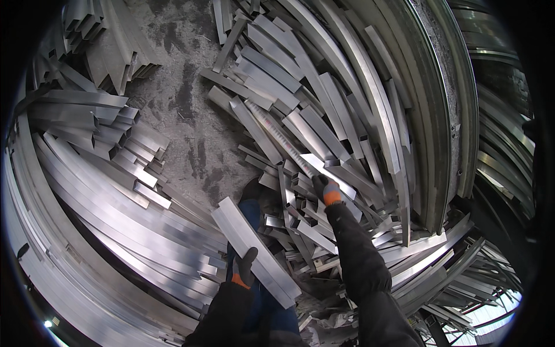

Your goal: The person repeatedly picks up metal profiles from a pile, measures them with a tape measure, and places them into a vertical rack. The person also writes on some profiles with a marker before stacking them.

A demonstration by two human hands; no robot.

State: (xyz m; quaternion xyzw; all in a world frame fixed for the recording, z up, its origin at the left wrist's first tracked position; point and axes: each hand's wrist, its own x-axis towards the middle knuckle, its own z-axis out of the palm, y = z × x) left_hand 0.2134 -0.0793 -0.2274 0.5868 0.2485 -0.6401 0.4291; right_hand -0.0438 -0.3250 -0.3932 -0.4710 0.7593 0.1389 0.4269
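Left hand (244, 269) clamped on a silver metal profile (267, 263), slanted above the legs (263, 315) — right arm (361, 260) stretched forward, right hand (326, 189) closed on a measuring tape (283, 142) extended across piled metal lengths (309, 134).

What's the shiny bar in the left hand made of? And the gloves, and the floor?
The bar looks like bare metal, maybe aluminium: smooth, silvery, with a soft sheen. The gloves are probably knitted or coated fabric, dark and dull with orange cuffs, but which is hard to tell. The floor seems to be rough, grey concrete: matt, patchy and darkly stained.
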